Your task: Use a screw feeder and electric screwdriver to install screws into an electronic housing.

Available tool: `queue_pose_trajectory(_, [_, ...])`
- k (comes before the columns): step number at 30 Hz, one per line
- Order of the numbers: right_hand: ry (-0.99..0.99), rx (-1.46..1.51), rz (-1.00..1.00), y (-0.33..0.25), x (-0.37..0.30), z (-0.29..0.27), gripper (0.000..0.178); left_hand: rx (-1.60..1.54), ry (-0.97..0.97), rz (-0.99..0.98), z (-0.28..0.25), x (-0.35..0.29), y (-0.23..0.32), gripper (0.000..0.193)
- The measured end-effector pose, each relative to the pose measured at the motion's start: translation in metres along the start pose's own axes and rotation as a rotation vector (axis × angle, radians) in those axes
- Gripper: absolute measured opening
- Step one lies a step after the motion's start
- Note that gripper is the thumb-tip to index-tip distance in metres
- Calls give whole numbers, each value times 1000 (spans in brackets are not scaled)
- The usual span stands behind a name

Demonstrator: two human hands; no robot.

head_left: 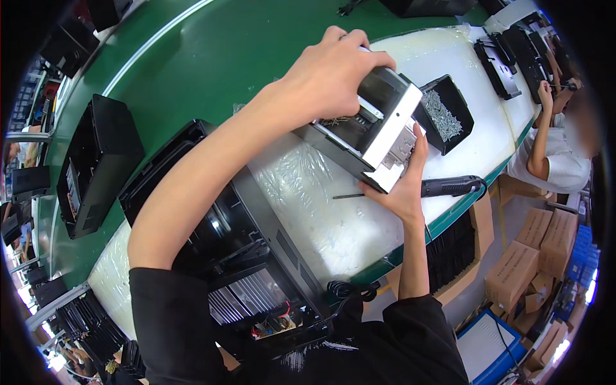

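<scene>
Both my hands hold a box-shaped metal frame [399, 125] with a silver face and dark sides, tilted above the padded bench. My left hand [340, 70] is closed over its far upper end, fingers curled round the edge. My right hand [407, 192] grips its near lower end, thumb along the silver face. Brass-coloured screws [337, 120] show partly behind the frame. Just right of it stands a black tray [465, 106] of silver screws [444, 119]. A black electric screwdriver [449, 187] lies by my right hand, its bit pointing left.
A large open black housing [279, 237] with wires and metal fins sits close before me. Another black housing [99, 160] stands on the green surface [212, 58] to the left. Cartons [513, 273] are at the right. Across the bench, a person [558, 147] handles black parts.
</scene>
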State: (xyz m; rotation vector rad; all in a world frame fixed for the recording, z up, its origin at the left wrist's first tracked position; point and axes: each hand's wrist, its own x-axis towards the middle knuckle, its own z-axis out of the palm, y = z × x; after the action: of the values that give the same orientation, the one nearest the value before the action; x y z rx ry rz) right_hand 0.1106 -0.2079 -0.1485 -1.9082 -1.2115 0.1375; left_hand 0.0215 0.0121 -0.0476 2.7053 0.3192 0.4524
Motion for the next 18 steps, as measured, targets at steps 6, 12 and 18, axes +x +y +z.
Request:
queue_pose_trajectory(6, [-34, -1, -178, -39, 40, -44, 114, -296, 34, -90, -15, -22, -41, 76])
queue_pose_trajectory(12, [-252, -61, -329, -81, 72, -99, 110, -566, 4, -63, 31, -44, -45, 79])
queue_pose_trajectory(18, [-280, -16, -272, -54, 60, -113, 112, -388, -144, -169, 5, -43, -3, 82])
